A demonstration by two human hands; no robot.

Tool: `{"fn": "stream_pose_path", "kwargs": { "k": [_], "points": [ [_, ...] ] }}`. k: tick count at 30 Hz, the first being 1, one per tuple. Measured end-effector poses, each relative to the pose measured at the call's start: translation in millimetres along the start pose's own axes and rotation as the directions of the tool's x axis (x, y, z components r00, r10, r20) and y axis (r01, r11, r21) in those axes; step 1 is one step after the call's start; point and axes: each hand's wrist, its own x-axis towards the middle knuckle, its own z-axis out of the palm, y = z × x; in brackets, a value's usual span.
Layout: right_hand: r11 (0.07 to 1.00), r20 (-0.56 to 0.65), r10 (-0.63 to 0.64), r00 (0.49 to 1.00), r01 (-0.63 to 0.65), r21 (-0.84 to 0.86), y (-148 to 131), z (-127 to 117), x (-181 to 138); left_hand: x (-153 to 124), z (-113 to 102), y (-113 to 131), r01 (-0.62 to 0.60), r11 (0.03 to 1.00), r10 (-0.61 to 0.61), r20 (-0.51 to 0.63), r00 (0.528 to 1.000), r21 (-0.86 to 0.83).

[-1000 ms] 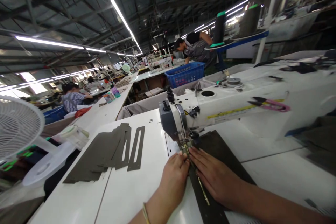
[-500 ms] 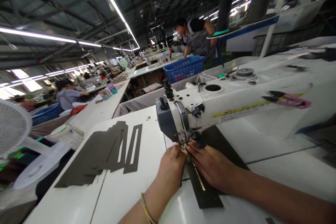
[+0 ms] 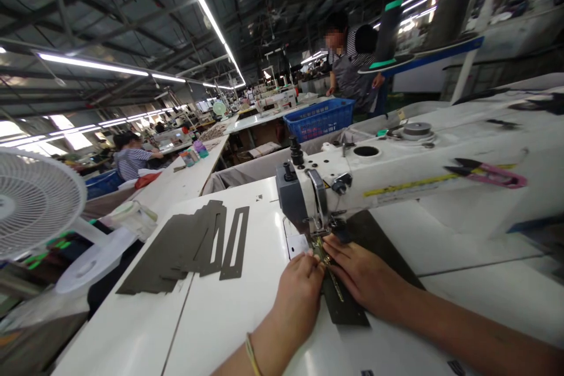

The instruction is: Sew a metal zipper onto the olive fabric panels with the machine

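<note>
In front of me, a dark grey strip-like panel [image 3: 350,314] lies under the head of a white sewing machine [image 3: 315,188]. A zipper with gold teeth [image 3: 337,289] runs along it up to the presser foot. My left hand [image 3: 299,288] is closed, its curled fingertips pinching the panel's left edge beside the zipper, just short of the foot. Fingers stretched out, my right hand [image 3: 365,273] lies flat on the panel to the right of the zipper, fingertips close to the foot. A larger dark piece [image 3: 379,241] extends behind that hand. The needle point is hidden.
On the table's left lie overlapping dark grey panels [image 3: 171,247] and one slotted panel [image 3: 235,244]. A white fan [image 3: 39,205] stands at far left. Pink-handled thread snips [image 3: 489,175] rest on the machine arm. Beyond is a blue basket [image 3: 319,119], with a co-worker [image 3: 356,76] behind.
The panel and zipper have moved forward under the foot. My left hand has drawn back slightly from the foot, baring the metal plate. The co-worker behind the basket stands more upright. The view has shifted.
</note>
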Motion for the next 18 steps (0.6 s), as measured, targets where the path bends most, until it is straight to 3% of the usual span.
{"fn": "stream_pose_path", "kwargs": {
  "k": [4,11,18],
  "points": [
    [0.999,-0.039,0.019,0.999,-0.017,0.049,1,0,5,5,2,-4,0.008,1.0,-0.008,0.014,1.0,-0.017],
    [0.99,-0.004,0.073,0.997,-0.072,0.125,4,-2,18,7,9,-14,0.096,0.993,-0.091,0.067,0.994,-0.075],
    [0.98,-0.047,0.18,0.983,-0.175,0.097,12,14,18,6,15,-18,0.185,0.98,-0.179,0.084,0.98,-0.071]
  ]
}}
